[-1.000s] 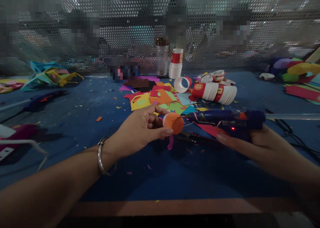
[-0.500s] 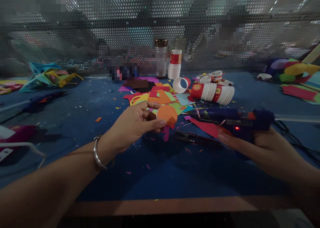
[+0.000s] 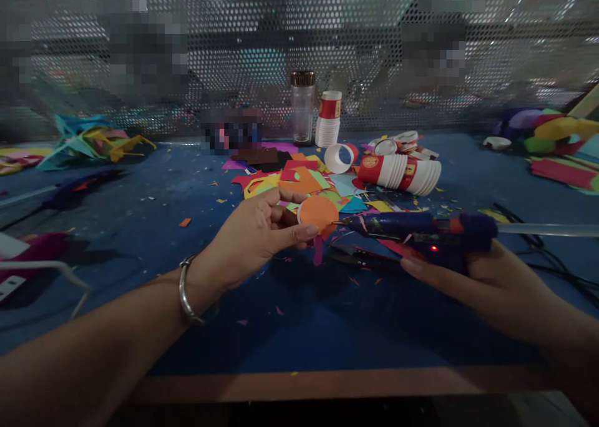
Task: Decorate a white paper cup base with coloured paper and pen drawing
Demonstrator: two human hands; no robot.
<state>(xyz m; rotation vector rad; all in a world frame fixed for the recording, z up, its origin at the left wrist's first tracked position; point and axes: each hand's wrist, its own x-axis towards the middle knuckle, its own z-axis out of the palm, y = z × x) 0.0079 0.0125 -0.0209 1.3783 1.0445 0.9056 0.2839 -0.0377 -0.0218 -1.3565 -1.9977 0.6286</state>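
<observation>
My left hand pinches a small paper cup capped with an orange paper disc, held above the blue table; a pink paper strip hangs below it. A silver bangle sits on that wrist. My right hand grips a dark blue hot glue gun with a red light lit. The gun's nozzle points left and almost touches the disc's right edge. A clear glue stick juts from the gun's rear toward the right.
Coloured paper scraps litter the table behind my hands. A lying stack of red-and-white paper cups, an upright cup stack and a clear jar stand further back. Black scissors lie below the gun. Another glue gun lies left. Mesh screen behind.
The glue gun has moved left, bringing its nozzle up to the orange disc. My left hand has shifted the cup slightly right and held it there.
</observation>
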